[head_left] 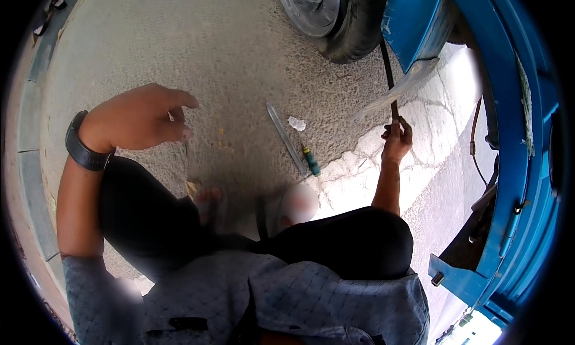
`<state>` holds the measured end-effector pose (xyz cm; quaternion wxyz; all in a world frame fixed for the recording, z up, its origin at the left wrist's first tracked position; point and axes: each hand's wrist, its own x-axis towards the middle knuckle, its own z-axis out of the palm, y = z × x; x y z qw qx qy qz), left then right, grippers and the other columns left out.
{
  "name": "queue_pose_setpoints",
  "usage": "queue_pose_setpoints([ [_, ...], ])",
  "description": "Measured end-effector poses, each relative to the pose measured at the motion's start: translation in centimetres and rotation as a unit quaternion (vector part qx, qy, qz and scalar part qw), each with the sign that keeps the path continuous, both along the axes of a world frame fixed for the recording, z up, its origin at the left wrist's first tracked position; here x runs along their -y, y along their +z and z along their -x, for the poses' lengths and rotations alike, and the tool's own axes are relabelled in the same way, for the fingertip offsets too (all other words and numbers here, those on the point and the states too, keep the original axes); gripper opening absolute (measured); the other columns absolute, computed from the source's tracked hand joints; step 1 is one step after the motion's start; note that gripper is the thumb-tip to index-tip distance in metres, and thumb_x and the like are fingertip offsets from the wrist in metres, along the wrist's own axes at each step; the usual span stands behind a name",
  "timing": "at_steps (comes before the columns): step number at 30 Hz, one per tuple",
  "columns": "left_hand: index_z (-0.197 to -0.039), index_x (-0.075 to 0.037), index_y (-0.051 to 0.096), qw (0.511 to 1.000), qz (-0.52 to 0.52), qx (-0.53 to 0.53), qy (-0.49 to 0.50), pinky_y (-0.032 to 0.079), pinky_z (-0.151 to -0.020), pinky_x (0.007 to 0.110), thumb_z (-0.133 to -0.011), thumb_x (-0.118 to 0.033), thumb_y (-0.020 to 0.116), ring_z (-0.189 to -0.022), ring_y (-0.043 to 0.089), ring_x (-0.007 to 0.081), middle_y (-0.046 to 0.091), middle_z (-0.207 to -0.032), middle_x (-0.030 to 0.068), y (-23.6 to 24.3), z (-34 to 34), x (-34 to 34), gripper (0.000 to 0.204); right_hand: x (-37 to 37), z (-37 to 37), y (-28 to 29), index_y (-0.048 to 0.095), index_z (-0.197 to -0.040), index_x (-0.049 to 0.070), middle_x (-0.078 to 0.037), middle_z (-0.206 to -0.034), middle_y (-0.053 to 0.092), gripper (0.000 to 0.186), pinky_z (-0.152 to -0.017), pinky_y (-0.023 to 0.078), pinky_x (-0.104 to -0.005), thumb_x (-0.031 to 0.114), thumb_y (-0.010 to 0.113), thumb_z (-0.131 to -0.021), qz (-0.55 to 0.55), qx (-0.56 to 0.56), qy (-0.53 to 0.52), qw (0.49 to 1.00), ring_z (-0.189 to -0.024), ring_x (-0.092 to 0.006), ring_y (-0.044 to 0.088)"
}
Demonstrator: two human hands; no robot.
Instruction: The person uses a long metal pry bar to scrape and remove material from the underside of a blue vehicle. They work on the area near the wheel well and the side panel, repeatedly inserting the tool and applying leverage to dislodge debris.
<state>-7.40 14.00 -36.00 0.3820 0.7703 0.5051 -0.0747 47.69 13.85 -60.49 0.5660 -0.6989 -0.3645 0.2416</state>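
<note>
A squatting person's right hand (397, 137) closes around the lower end of a dark rod (389, 84), gripping it out ahead and to the right, beside the knee. The rod's long axis runs almost straight up the frame from the fist, leaning slightly left, and disappears under the bent lower edge of a blue vehicle panel (413, 28), just beside the tyre (353, 28). The left hand (144, 117), a dark watch (84, 147) on its wrist, hangs loosely curled and empty above the left knee, well apart from the rod, so the right hand alone has it. Between the hands, on the rough ground (239, 58), lie a thin metal strip (284, 135), a green-handled screwdriver (311, 161) and a scrap of white paper (296, 123), all nearer the right hand.
</note>
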Motion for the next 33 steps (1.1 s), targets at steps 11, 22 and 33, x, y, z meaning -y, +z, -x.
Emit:
queue_pose_setpoints([
  [11, -0.134, 0.000, 0.058, 1.000, 0.014, -0.005, 0.001, 0.054, -0.077, 0.039, -0.088, -0.025, 0.075, -0.088, 0.072, 0.0312, 0.074, -0.102, 0.0159, 0.3, -0.3, 0.0, 0.054, -10.0, -2.0, 16.3, 0.068, -0.106, -0.003, -0.009, -0.077, 0.069, 0.025, -0.051, 0.047, -0.0237, 0.019, 0.059, -0.101, -0.133, 0.237, -0.016, 0.962, -0.056, -0.0108, 0.059],
  [22, -0.130, 0.002, 0.059, 0.996, -0.025, 0.055, -0.059, 0.054, -0.076, 0.042, -0.091, -0.028, 0.073, -0.085, 0.072, 0.0351, 0.073, -0.099, 0.0185, -1.0, 0.6, -0.1, 0.051, -2.8, -0.7, 5.0, 0.063, -0.117, -0.002, -0.007, -0.075, 0.066, 0.031, -0.048, 0.046, -0.0230, 0.024, 0.060, -0.101, -0.025, 0.064, 0.014, 0.998, -0.056, -0.0097, 0.057],
  [33, -0.131, 0.001, 0.059, 0.997, -0.022, 0.047, -0.051, 0.055, -0.078, 0.042, -0.091, -0.029, 0.073, -0.088, 0.071, 0.0352, 0.074, -0.099, 0.0179, -0.7, 0.8, -0.1, 0.051, -6.3, 0.3, 10.9, 0.064, -0.108, -0.002, -0.008, -0.076, 0.065, 0.031, -0.051, 0.045, -0.0272, 0.026, 0.054, -0.104, -0.110, 0.250, -0.078, 0.959, -0.056, -0.0122, 0.055],
])
